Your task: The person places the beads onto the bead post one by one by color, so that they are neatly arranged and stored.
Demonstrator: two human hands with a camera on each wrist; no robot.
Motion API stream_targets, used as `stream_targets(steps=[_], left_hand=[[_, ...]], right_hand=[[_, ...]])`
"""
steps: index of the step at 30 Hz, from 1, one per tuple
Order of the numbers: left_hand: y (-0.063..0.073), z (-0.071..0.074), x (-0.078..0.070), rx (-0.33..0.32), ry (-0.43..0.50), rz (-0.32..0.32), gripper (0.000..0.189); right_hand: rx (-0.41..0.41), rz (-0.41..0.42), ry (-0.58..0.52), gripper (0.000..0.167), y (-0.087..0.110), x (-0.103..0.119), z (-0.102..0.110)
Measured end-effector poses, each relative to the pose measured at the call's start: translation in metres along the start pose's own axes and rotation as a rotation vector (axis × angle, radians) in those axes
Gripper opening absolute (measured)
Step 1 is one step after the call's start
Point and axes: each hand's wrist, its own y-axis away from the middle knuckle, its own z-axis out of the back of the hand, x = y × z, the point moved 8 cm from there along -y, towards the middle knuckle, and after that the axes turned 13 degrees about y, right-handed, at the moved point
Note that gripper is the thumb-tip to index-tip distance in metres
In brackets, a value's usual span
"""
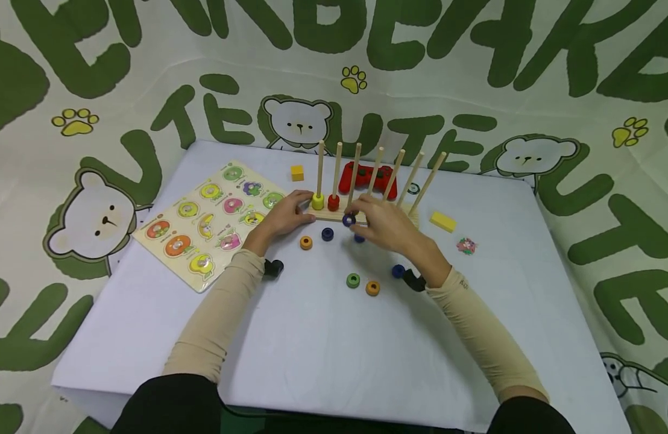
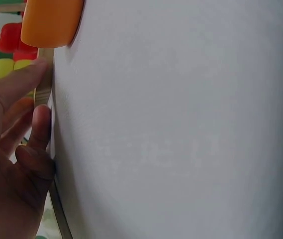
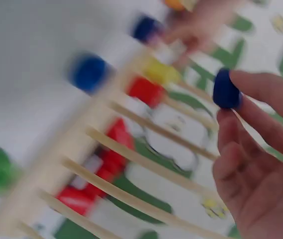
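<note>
In the head view a wooden peg stand (image 1: 339,215) with several upright rods stands at the back of the table. My left hand (image 1: 282,217) grips the left end of its base; the left wrist view shows fingers and thumb around that end. Between thumb and fingertips, my right hand (image 1: 388,226) pinches a dark blue ring bead (image 3: 226,89), held in front of the stand in the head view. Yellow beads (image 1: 318,202) sit on the leftmost rod, with red beads (image 1: 333,203) on the one beside it. The right wrist view is partly blurred.
Loose on the table lie orange (image 1: 305,243), dark blue (image 1: 327,234), green (image 1: 352,280) and other beads. A fruit puzzle board (image 1: 204,226) lies left. Behind the stand is a red game controller (image 1: 385,175). Yellow blocks (image 1: 443,221) and a small pink figure (image 1: 466,246) lie about.
</note>
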Motion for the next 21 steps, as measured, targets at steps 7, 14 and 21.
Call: stream_targets(steps=[7, 14, 21], left_hand=[[0.0, -0.002, -0.001, 0.015, 0.003, -0.014, 0.068], [0.0, -0.001, 0.002, 0.017, -0.002, -0.006, 0.068], [0.002, 0.002, 0.001, 0.007, -0.005, -0.018, 0.068]], right_hand=[[-0.472, -0.06, -0.055, 0.031, -0.017, -0.008, 0.083], [-0.594, -0.117, 0.009, 0.029, -0.031, -0.014, 0.095], [-0.573, -0.169, 0.021, 0.033, -0.037, -0.016, 0.094]])
